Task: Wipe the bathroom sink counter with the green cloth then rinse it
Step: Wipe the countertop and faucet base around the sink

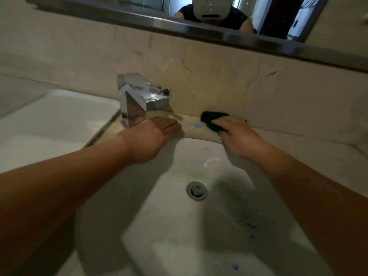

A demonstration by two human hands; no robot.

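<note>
The green cloth lies on the beige counter behind the sink, close to the back wall. My right hand presses down on it with the fingers bent over its near edge. My left hand rests flat on the counter strip to the right of the chrome faucet, fingers straight. The white sink basin lies below both arms, with a metal drain in its middle.
A white tray sits on the counter left of the faucet. A mirror with a metal frame runs above the marble backsplash. A small blue mark is on the counter between my hands. Dark specks dot the basin's right slope.
</note>
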